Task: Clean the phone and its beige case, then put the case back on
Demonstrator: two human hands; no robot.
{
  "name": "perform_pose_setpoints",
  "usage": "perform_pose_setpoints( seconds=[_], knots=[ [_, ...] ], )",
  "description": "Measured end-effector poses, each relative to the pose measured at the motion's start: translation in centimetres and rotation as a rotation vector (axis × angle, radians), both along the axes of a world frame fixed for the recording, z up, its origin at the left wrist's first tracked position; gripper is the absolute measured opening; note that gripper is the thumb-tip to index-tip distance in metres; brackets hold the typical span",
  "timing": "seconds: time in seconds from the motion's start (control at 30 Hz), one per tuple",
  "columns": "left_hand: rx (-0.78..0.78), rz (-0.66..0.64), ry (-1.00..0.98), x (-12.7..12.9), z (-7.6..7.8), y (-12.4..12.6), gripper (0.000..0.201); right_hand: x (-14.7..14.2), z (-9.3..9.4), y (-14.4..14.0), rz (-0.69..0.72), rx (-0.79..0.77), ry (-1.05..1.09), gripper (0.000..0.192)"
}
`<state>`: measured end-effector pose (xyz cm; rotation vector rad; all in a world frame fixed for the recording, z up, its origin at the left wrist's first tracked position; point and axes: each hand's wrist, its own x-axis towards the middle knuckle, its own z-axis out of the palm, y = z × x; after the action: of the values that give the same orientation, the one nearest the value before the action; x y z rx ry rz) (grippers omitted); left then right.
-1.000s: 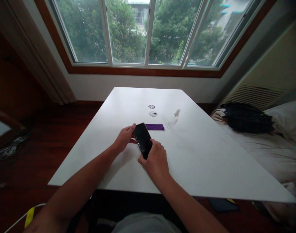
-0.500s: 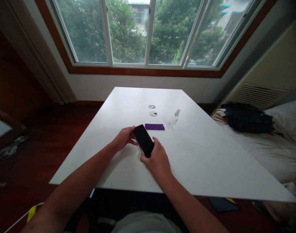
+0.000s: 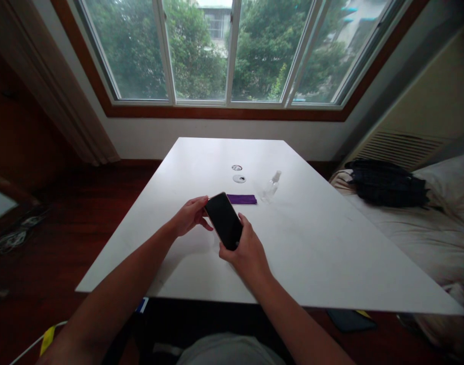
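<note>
Phone [image 3: 225, 221] held over table [image 3: 311, 243], dark screen up, long axis running near-right to far-left. Left hand [image 3: 189, 215] pinches far end; right hand [image 3: 247, 251] grips near end.

Light source: daylight reaches you through the window [image 3: 232, 50] ahead; the room itself is dim.
Brightest area: the white table [image 3: 331, 243] reflects a soft sheen, without harsh glare.
Shadows: faint, diffuse shade lies beneath your left hand [image 3: 188, 215] and right hand [image 3: 247, 251].
Dark zones: the floor [image 3: 65, 228] and left wall lose detail.
Phone [image 3: 224, 220]: its screen reads plain black.
Distortion: wide-angle bending curves the window frame and stretches your corners.
Sharpness: the centre is fairly clear; the edges are soft.
</note>
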<state>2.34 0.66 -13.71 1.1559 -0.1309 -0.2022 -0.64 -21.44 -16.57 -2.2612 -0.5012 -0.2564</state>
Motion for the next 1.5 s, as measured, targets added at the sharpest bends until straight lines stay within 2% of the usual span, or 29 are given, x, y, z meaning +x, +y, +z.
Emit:
perform_pose_setpoints(
  seconds=[0.13, 0.27, 0.4, 0.6, 0.8, 0.97, 1.07, 1.17, 1.23, 1.37, 1.43, 1.5],
  knots=[
    [-0.034, -0.092, 0.004, -0.2, 0.1, 0.4, 0.04, 0.0, 0.0, -0.2, 0.024, 0.02, 0.034, 0.102],
    [-0.037, -0.145, 0.05, -0.2, -0.3, 0.5, 0.052, 0.1, 0.1, -0.2, 0.078, 0.054, 0.044, 0.102],
    [-0.036, -0.129, 0.078, 0.0, -0.5, 0.0, 0.059, 0.1, 0.1, -0.1, 0.105, 0.065, 0.027, 0.1],
    [-0.07, -0.14, 0.136, -0.1, -0.5, -0.6, 0.055, 0.2, 0.0, -0.1, 0.117, 0.065, 0.012, 0.099],
    [-0.096, -0.121, 0.174, -0.1, -0.4, -0.5, 0.053, 0.0, 0.7, -0.2, 0.145, 0.128, 0.098, 0.096],
    [0.008, 0.018, 0.093, 0.1, -0.2, -1.2, 0.064, 0.1, 0.4, 0.1, 0.162, 0.201, 0.105, 0.094],
    [0.064, 0.05, 0.013, 0.0, -0.4, -1.9, 0.073, 0.1, -0.2, 0.5, 0.063, 0.203, 0.068, 0.097],
    [0.185, 0.066, -0.009, -0.3, -0.7, -2.9, 0.065, 0.0, -0.1, 0.7, -0.004, 0.193, 0.075, 0.1],
    [0.228, 0.14, -0.02, -0.4, -0.8, -3.4, 0.058, 0.4, 0.5, 0.5, 0.051, 0.238, 0.174, 0.093],
    [0.287, 0.362, -0.101, -0.5, -0.6, -3.8, 0.051, 3.1, 3.0, -0.1, 0.211, 0.388, 0.393, 0.064],
    [0.305, 0.411, -0.103, -0.6, -0.3, -3.8, 0.051, 4.9, 4.2, -0.1, 0.305, 0.455, 0.466, 0.067],
    [0.294, 0.389, -0.091, -0.8, 0.0, -3.7, 0.052, 6.6, 5.1, 0.1, 0.369, 0.479, 0.489, 0.067]
  ],
)
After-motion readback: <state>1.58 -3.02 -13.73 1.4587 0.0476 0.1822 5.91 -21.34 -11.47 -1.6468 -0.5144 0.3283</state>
